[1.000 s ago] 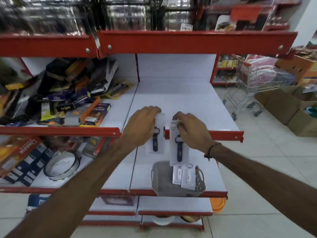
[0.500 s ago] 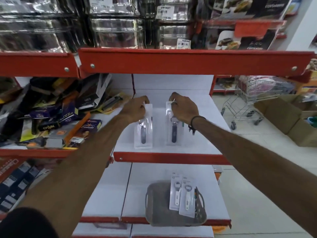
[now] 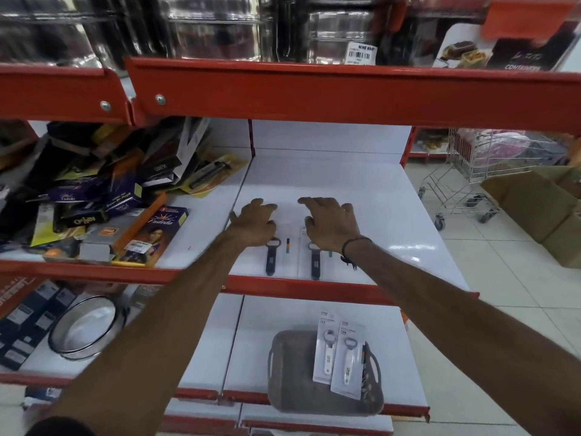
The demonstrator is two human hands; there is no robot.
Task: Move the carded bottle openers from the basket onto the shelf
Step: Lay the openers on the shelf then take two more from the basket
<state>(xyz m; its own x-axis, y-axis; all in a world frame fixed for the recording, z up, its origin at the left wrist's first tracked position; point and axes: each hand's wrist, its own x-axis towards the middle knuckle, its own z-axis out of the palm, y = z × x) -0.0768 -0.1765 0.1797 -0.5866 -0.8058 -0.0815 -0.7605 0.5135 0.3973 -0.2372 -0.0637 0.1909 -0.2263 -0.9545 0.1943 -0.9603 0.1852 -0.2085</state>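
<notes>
Head view: left hand (image 3: 254, 223) and right hand (image 3: 331, 223), fingers spread, lie flat on two dark-handled carded bottle openers (image 3: 271, 258) side by side on the white shelf (image 3: 377, 199); two white-handled carded openers (image 3: 341, 354) stand in the grey plastic basket (image 3: 295, 382) below.

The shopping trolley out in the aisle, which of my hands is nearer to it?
Right. The right hand lies on the shelf card on the side toward the shopping trolley; the left hand rests farther from it.
</notes>
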